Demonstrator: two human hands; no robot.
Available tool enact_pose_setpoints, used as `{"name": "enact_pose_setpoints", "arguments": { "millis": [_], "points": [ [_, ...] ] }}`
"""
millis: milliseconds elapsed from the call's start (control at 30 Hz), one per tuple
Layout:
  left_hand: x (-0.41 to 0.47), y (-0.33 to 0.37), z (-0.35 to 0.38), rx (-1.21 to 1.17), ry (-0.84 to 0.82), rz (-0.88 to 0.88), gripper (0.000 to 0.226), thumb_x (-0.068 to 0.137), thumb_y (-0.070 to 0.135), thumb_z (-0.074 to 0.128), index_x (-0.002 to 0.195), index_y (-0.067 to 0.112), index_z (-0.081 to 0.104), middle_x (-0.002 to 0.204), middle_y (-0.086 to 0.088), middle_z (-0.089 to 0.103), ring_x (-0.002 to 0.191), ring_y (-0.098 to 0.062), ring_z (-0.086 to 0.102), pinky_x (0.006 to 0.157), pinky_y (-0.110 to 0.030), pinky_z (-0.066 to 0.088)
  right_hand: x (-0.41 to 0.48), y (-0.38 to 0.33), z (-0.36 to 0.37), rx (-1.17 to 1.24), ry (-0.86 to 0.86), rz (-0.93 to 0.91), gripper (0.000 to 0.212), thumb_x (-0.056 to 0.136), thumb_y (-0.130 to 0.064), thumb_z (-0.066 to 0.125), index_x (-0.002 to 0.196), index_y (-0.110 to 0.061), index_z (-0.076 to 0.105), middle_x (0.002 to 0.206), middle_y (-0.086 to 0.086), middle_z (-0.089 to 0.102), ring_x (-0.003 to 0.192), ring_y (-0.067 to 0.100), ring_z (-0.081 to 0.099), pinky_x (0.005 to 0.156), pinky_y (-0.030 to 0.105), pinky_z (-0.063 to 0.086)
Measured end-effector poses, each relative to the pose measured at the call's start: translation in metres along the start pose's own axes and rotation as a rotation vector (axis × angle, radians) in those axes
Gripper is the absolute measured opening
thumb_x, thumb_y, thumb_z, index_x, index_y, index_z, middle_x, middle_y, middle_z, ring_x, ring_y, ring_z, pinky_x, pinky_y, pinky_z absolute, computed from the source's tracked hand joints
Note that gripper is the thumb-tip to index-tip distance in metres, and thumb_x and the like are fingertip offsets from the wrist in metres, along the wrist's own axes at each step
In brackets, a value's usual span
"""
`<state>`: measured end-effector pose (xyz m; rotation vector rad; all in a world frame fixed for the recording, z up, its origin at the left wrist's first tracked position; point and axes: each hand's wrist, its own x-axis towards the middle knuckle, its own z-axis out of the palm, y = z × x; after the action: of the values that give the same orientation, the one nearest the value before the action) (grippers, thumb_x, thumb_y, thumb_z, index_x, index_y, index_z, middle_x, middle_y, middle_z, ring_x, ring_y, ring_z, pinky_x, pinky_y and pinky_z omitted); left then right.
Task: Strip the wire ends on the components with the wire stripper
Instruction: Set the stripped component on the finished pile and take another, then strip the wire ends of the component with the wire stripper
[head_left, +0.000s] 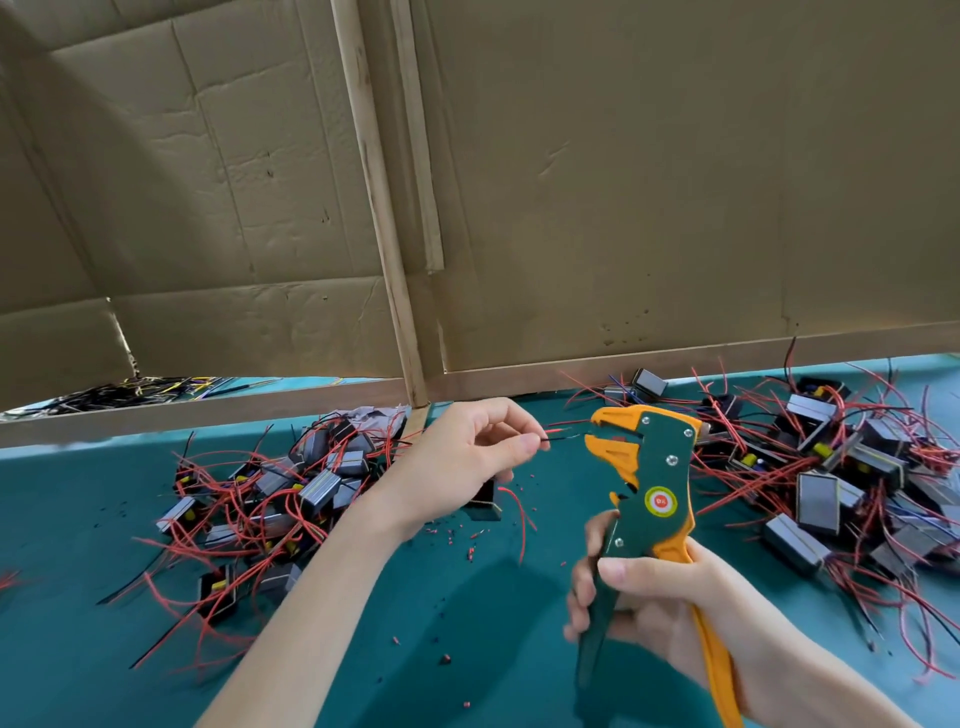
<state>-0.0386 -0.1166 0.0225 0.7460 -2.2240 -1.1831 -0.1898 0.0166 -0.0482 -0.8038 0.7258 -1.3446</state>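
Note:
My right hand (654, 613) grips the handles of a green and orange wire stripper (649, 478), held upright with its orange jaws pointing left. My left hand (467, 457) pinches a red and a black wire (558, 435) between thumb and forefinger; the wire ends reach toward the jaws, the black one lying at the jaw gap. The component (485, 501) belonging to these wires hangs dark below my left hand, mostly hidden by it.
A pile of grey box components with red and black wires (270, 499) lies left of my left arm, another pile (841, 467) at the right. Bits of stripped insulation (462, 540) dot the teal tabletop (467, 623). A cardboard and wood wall (571, 208) stands behind.

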Motion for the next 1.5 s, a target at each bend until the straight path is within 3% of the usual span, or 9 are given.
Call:
{"name": "enact_pose_setpoints", "arguments": {
  "millis": [367,567,667,800,933,1033,1133,1367,1500],
  "points": [
    [0.021,0.046,0.022,-0.043,0.288,0.359,0.017,0.091,0.01,0.064,0.086,0.025,0.069,0.083,0.014,0.07,0.07,0.002,0.057,0.069,-0.012,0.042,0.004,0.0,-0.013,0.063,0.145,0.119,0.027,0.057,-0.001,0.078,0.081,-0.002,0.066,0.078,0.026,0.058,0.067,0.04,0.061,0.07,0.051,0.056],
    [0.069,0.088,0.101,-0.123,0.371,0.471,0.01,0.091,0.004,0.061,0.095,0.008,0.069,0.089,-0.003,0.071,0.076,-0.013,0.062,0.076,-0.032,0.056,0.007,0.002,-0.023,0.093,0.281,0.206,0.027,0.055,0.014,0.065,0.08,0.003,0.064,0.075,0.026,0.061,0.06,0.038,0.064,0.059,0.046,0.058],
    [0.082,0.09,0.132,-0.085,0.127,0.358,0.024,0.094,0.007,0.058,0.117,0.008,0.062,0.113,-0.011,0.068,0.092,-0.012,0.06,0.082,-0.014,0.045,0.006,-0.001,-0.023,0.08,0.314,0.208,0.017,0.057,0.004,0.06,0.072,0.007,0.07,0.072,0.024,0.066,0.057,0.035,0.067,0.052,0.041,0.057],
    [0.079,0.069,0.132,0.081,-0.172,0.201,0.048,0.095,0.018,0.058,0.14,0.024,0.044,0.141,-0.012,0.048,0.114,-0.024,0.057,0.096,-0.029,0.041,0.008,0.002,-0.026,0.106,0.3,0.22,0.029,0.053,0.011,0.064,0.081,0.005,0.068,0.08,0.027,0.063,0.058,0.037,0.066,0.053,0.043,0.057],
    [0.066,0.034,0.077,0.229,-0.008,0.101,0.042,0.095,0.012,0.051,0.136,0.02,0.049,0.135,-0.009,0.054,0.104,-0.015,0.059,0.087,-0.015,0.038,0.012,0.006,-0.027,0.167,0.327,0.241,0.015,0.055,0.002,0.066,0.07,-0.001,0.065,0.071,0.024,0.06,0.056,0.037,0.063,0.058,0.049,0.058],
    [0.052,-0.008,0.023,0.528,0.163,-0.118,0.051,0.088,-0.003,0.041,0.135,0.017,0.048,0.135,-0.011,0.051,0.12,-0.024,0.051,0.101,-0.032,0.04,0.014,0.009,-0.029,0.158,0.333,0.238,0.011,0.056,0.002,0.065,0.067,-0.003,0.067,0.07,0.023,0.06,0.057,0.038,0.063,0.059,0.049,0.058],
    [0.035,-0.042,-0.022,0.784,0.277,-0.329,0.047,0.087,-0.001,0.047,0.131,0.017,0.044,0.129,-0.012,0.043,0.105,-0.028,0.052,0.081,-0.038,0.044,0.014,0.009,-0.03,0.154,0.333,0.223,0.01,0.058,0.002,0.065,0.067,-0.002,0.068,0.071,0.024,0.06,0.059,0.038,0.063,0.062,0.05,0.058],
    [0.023,-0.09,-0.064,0.863,0.097,-0.337,0.031,0.082,-0.001,0.066,0.107,0.018,0.073,0.112,0.001,0.06,0.104,-0.022,0.059,0.08,-0.027,0.043,0.013,0.009,-0.031,0.153,0.335,0.205,0.018,0.054,0.001,0.07,0.071,-0.001,0.068,0.073,0.024,0.06,0.061,0.04,0.063,0.062,0.05,0.057],
    [0.026,-0.102,-0.058,0.755,0.126,-0.306,0.007,0.078,0.016,0.079,0.081,0.021,0.077,0.085,0.007,0.068,0.075,-0.008,0.061,0.07,-0.024,0.045,0.011,0.008,-0.028,0.13,0.329,0.201,0.018,0.056,0.0,0.068,0.073,-0.001,0.066,0.072,0.024,0.059,0.06,0.039,0.062,0.061,0.049,0.057]
  ]
}}
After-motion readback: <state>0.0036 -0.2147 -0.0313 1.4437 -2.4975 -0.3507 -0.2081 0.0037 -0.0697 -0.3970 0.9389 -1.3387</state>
